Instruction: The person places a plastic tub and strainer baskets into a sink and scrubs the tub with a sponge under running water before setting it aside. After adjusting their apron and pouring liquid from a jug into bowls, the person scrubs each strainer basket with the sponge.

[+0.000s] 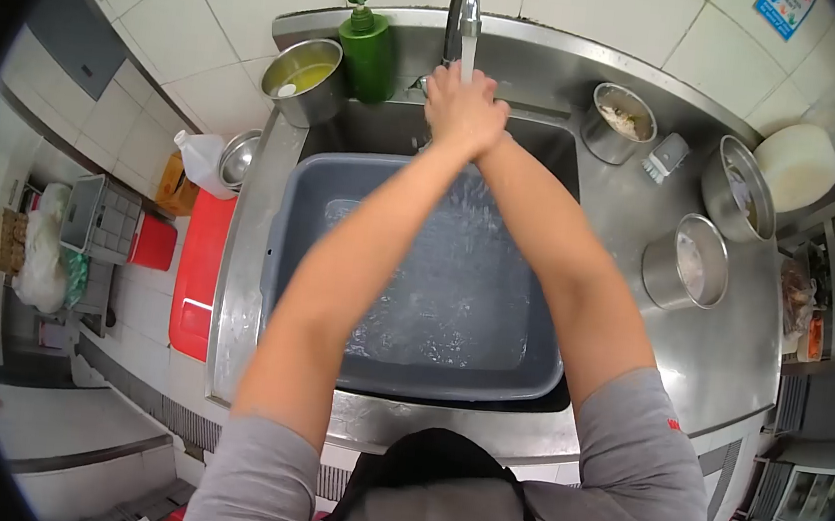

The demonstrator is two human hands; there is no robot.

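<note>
Under the running water of the chrome tap (469, 9), my left hand (464, 114) lies over my right hand (497, 134). The fingers of my left hand look slightly apart, and no object shows in it. My right hand is mostly hidden beneath, so its fingers cannot be made out. Below both forearms, a large grey plastic basin (411, 375) with water in it sits in the steel sink (548, 153). Water falls from the spout onto the hands.
A green pump bottle (367, 55) and a steel pot with yellow liquid (320, 105) stand left of the tap. On the right counter are steel containers (660, 269), a brush (665, 159) and a white tub (798, 167). A red lid (198, 280) lies left.
</note>
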